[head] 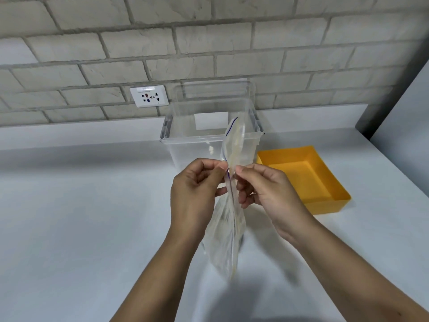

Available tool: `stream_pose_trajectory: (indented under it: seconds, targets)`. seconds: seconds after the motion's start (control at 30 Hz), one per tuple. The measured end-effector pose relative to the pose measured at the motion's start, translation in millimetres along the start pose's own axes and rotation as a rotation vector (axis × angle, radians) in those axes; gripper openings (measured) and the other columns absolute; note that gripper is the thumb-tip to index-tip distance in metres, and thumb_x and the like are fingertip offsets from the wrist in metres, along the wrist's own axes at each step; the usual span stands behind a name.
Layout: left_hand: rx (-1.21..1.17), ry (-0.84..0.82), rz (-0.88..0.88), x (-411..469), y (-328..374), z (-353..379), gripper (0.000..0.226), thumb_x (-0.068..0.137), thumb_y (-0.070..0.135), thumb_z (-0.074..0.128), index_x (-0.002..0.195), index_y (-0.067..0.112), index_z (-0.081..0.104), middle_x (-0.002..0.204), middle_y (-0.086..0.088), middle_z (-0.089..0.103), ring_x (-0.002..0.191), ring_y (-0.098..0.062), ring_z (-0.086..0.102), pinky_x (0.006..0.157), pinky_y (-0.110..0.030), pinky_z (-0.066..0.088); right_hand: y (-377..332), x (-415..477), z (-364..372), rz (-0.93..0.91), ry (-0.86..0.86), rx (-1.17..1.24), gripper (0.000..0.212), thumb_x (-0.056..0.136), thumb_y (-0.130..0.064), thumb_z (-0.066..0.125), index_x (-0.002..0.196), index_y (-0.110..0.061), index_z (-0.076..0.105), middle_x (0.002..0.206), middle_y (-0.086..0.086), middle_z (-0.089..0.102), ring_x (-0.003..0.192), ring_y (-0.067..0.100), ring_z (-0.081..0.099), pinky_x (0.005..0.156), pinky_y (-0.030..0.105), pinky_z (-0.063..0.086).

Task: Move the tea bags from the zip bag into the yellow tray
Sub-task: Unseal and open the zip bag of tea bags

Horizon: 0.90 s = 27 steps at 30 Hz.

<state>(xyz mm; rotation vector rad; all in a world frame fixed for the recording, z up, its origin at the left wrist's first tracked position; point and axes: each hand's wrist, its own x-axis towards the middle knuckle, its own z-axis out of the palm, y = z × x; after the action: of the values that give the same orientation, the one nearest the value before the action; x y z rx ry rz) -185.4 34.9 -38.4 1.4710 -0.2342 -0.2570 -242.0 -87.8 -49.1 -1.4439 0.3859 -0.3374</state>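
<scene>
Left hand [194, 190], right hand [267, 189], each grip a pinch on zip bag [226, 240]; socket [149, 96] lettering blurred

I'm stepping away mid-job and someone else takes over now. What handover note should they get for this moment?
Left hand and right hand each pinch the zip bag at its seal, holding it above the white counter.
Pale contents, likely the tea bags, are inside, blurred.
Yellow tray sits to the right, beside a clear bin; no tea bags in it.
Done: bag in hand.
Left: open the seal if shut, move the tea bags into the tray.
</scene>
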Motion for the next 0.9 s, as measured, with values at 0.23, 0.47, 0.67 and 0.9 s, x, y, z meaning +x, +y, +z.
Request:
stream_pose_trajectory:
  seconds: [0.23, 0.47, 0.67, 0.9]
  targets:
    - [0.017, -0.017, -0.034, -2.1, -1.3, 2.9, 0.009, 0.092, 0.014, 0.067, 0.09, 0.009, 0.075, 0.075, -0.002, 0.075, 0.065, -0.012, 0.069, 0.057, -0.023, 0.054, 1.1, -4.5, 1.6, -0.1, 0.048, -0.051, 0.022, 0.093, -0.018, 0.062, 0.082, 0.001, 0.064, 0.068, 0.008, 0.059, 0.058, 0.021, 0.055, 0.054, 0.032, 0.047]
    - [-0.311, -0.005, -0.237, 1.5, 0.8, 2.0, 0.012, 0.095, 0.011, 0.062, 0.09, 0.006, 0.071, 0.08, -0.006, 0.073, 0.062, -0.011, 0.065, 0.057, -0.02, 0.055, 1.9, -4.3, -0.5, 0.024, 0.059, 0.294, 0.018, 0.096, -0.007, 0.049, 0.081, -0.001, 0.057, 0.071, 0.014, 0.06, 0.055, 0.017, 0.06, 0.055, 0.028, 0.052]
    - [0.099, -0.245, -0.194, -0.8, 10.9, -14.3, 0.007, 0.09, 0.013, 0.069, 0.093, 0.007, 0.069, 0.071, -0.004, 0.066, 0.06, -0.013, 0.062, 0.053, -0.024, 0.053, 4.4, -9.9, 2.5, -0.034, 0.019, 0.142, 0.025, 0.099, -0.011, 0.05, 0.094, 0.013, 0.051, 0.076, 0.016, 0.064, 0.059, 0.018, 0.064, 0.062, 0.031, 0.056]
    - [0.119, -0.25, -0.186, -7.4, 11.3, -19.2, 0.009, 0.089, 0.011, 0.069, 0.087, 0.003, 0.073, 0.075, -0.008, 0.075, 0.062, -0.017, 0.069, 0.057, -0.023, 0.056, 6.5, -19.3, 9.0, -0.058, 0.055, -0.003, 0.019, 0.093, -0.015, 0.061, 0.089, 0.004, 0.063, 0.075, 0.007, 0.068, 0.063, 0.019, 0.064, 0.066, 0.039, 0.057]
